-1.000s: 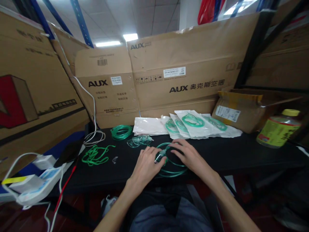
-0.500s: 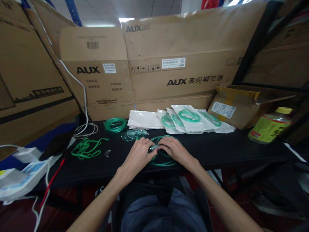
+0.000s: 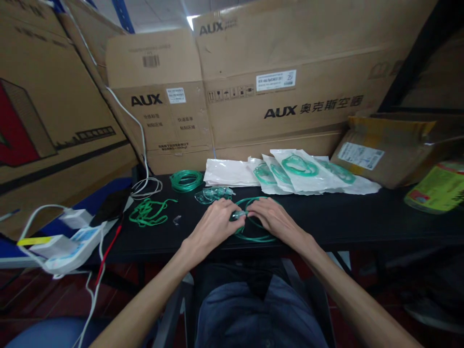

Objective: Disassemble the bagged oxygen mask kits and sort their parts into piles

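Green tubing connector (image 3: 239, 214) pinched by left hand (image 3: 213, 224) and right hand (image 3: 274, 220), closer together than before.

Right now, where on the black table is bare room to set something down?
Bare black tabletop between right hand, white plastic pouches and yellow-labelled bottle. Crowded: held green tubing loop, clear plastic mask, tangled green strap.

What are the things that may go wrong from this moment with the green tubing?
The tubing coil lies near the front edge of the table; it may slip off. The small connector, at the fingertips of left hand and right hand, might pull loose or kink the tube. A sweeping wrist could knock the clear mask nearby.
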{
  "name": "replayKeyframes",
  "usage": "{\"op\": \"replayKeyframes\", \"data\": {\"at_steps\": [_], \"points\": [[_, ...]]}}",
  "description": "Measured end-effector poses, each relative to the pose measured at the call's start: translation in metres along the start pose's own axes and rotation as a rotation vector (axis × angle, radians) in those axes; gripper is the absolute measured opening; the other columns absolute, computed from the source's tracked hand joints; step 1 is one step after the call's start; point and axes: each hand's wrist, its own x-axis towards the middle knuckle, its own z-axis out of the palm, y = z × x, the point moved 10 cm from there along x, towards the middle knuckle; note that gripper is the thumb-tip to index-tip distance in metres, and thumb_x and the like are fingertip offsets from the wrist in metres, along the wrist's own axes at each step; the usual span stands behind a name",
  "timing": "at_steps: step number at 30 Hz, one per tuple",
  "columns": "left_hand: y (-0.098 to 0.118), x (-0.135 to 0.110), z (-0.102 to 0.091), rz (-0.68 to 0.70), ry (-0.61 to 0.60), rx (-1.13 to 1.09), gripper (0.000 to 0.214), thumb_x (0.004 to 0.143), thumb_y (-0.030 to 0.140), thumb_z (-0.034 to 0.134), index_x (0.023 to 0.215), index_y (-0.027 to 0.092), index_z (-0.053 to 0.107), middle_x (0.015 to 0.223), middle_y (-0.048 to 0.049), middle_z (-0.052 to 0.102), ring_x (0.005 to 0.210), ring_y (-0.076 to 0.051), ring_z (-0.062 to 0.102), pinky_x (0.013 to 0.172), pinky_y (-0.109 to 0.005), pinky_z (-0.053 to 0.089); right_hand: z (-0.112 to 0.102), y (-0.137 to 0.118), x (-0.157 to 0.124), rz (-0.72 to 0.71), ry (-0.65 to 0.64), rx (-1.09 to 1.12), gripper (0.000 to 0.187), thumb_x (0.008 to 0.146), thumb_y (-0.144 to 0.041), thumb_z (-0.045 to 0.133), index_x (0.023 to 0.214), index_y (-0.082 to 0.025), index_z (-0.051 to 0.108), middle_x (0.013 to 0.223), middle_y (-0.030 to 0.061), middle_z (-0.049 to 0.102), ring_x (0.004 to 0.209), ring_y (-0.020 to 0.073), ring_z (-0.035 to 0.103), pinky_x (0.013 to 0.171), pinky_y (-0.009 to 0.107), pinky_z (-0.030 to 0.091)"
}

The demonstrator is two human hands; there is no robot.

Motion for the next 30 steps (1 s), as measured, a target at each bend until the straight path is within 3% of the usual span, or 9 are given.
{"op": "replayKeyframes", "data": {"at_steps": [4,6,13,17,20,24,27,30], "points": [[-0.024,-0.015,-0.031,-0.101,0.100,0.042,0.013,0.094,0.027,0.065,0.099,0.017,0.072,0.103,-0.0062,0.073,0.099,-0.025,0.064,0.092,-0.038,0.050,-0.001,0.007,-0.001,0.022,-0.001,0.043,0.016,0.101,-0.019,0.054,0.094,-0.019,0.068,0.095,0.0068,0.072,0.090,0.0210,0.063,0.083,0.032,0.042],[-0.031,-0.025,-0.038,-0.093,0.077,0.065,0.017,0.097,0.030,0.061,0.105,0.018,0.072,0.107,-0.0058,0.072,0.103,-0.025,0.062,0.093,-0.039,0.050,0.001,0.008,-0.001,0.021,-0.011,0.064,0.015,0.101,-0.019,0.056,0.094,-0.020,0.069,0.097,0.0060,0.073,0.091,0.0207,0.065,0.084,0.032,0.044],[-0.047,-0.032,-0.015,-0.177,-0.147,0.119,0.024,0.099,0.028,0.058,0.115,0.016,0.074,0.111,-0.0073,0.073,0.108,-0.027,0.061,0.096,-0.041,0.050,0.003,0.009,-0.002,0.030,-0.006,0.126,0.015,0.098,-0.022,0.062,0.107,-0.021,0.073,0.111,0.0071,0.076,0.106,0.0228,0.068,0.096,0.037,0.050],[-0.050,-0.026,-0.012,-0.210,-0.141,0.244,0.024,0.098,0.024,0.059,0.115,0.017,0.074,0.112,-0.0092,0.072,0.108,-0.030,0.060,0.093,-0.045,0.050,-0.001,0.013,-0.013,0.046,-0.018,0.154,0.019,0.097,-0.024,0.064,0.112,-0.019,0.074,0.114,0.0086,0.076,0.108,0.0247,0.068,0.099,0.040,0.052],[-0.038,-0.022,-0.016,-0.176,-0.026,0.252,0.024,0.098,0.023,0.059,0.117,0.018,0.072,0.115,-0.0093,0.070,0.109,-0.030,0.058,0.091,-0.046,0.051,-0.008,0.012,-0.019,0.058,-0.011,0.200,0.021,0.096,-0.023,0.064,0.114,-0.020,0.075,0.114,0.0083,0.076,0.109,0.0250,0.069,0.099,0.040,0.054],[-0.001,-0.016,-0.010,-0.029,0.100,0.057,0.024,0.101,0.023,0.054,0.120,0.018,0.068,0.116,-0.0075,0.067,0.108,-0.025,0.059,0.098,-0.042,0.050,-0.025,0.015,-0.021,0.120,0.040,0.292,0.027,0.096,-0.025,0.064,0.121,-0.021,0.073,0.119,0.0072,0.076,0.111,0.0235,0.070,0.100,0.037,0.055],[0.021,-0.010,0.003,0.037,0.103,-0.063,0.023,0.102,0.021,0.052,0.120,0.018,0.066,0.114,-0.0066,0.067,0.105,-0.022,0.061,0.099,-0.039,0.050,-0.055,0.028,-0.027,0.199,0.165,0.276,0.023,0.096,-0.028,0.063,0.115,-0.022,0.075,0.118,0.0067,0.076,0.111,0.0235,0.070,0.103,0.038,0.052],[0.029,-0.004,0.013,0.058,0.090,-0.128,0.024,0.102,0.020,0.051,0.122,0.018,0.065,0.114,-0.0060,0.067,0.106,-0.022,0.062,0.101,-0.039,0.050,-0.086,0.053,-0.044,0.319,0.289,0.218,0.020,0.095,-0.034,0.064,0.104,-0.022,0.077,0.110,0.0072,0.077,0.105,0.0248,0.071,0.100,0.039,0.051]]}}
